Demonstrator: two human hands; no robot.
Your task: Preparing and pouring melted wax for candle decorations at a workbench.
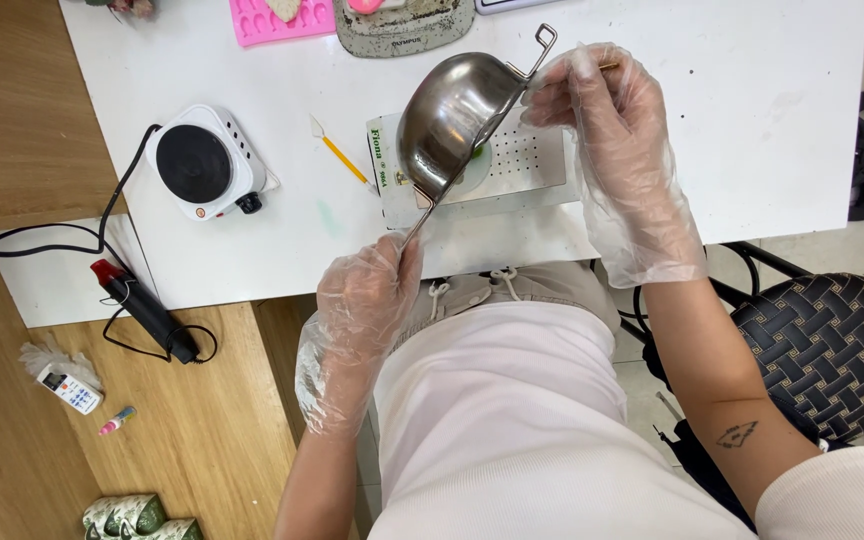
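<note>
Head view: the fingers of the left hand (364, 300), in a loose clear glove, are curled and pressed together around the end of a thin wire handle, which is pinched near the table's near edge. The fingertips of the right hand (607, 120), also gloved, are drawn together on a slim stick held beside the far hook of the steel pouring pot (457, 118); whether the stick's tip reaches inside the bowl cannot be told.

The pot is held tipped, its outer side turned toward the camera, above a small round mould showing a trace of green (476, 160) that sits on a white perforated board (522, 160). For the pour to go well, the handle would best be kept low and steady, the tilt raised slowly, and the spout kept directly over the mould, with the stick used to guide the stream.

The pot appears as a rounded, dull-polished metal bowl with a long wire handle on the near side and a looped hook on the far rim.

Further out, a yellow-handled tool (340, 155) lies just left of the board, a small white hotplate (204, 162) stands well to the left, and a pink silicone mould (282, 20) lies at the far edge of the white table (752, 120).
</note>
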